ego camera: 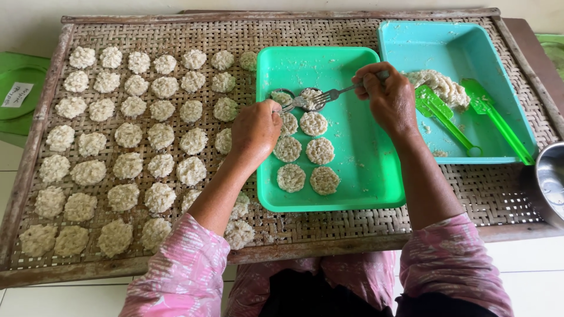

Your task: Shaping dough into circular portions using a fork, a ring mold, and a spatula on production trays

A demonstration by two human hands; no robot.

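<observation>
My right hand [388, 97] grips a metal fork [326, 95] whose tines press into sticky rice inside a small round ring mould [309, 97]. My left hand [255, 130] holds the mould's handle at the left; a second ring [282, 95] sits beside it. Both are over a green plastic tray [358, 170] that carries several flat round rice patties [320, 151] in two columns.
A large woven bamboo tray [470, 188] lies under everything, its left half covered with rows of rice patties [126, 135]. A turquoise tub [452, 41] at the right holds a rice lump [437, 85] and two green plastic scoops [440, 111]. A metal bowl [549, 182] sits at the right edge.
</observation>
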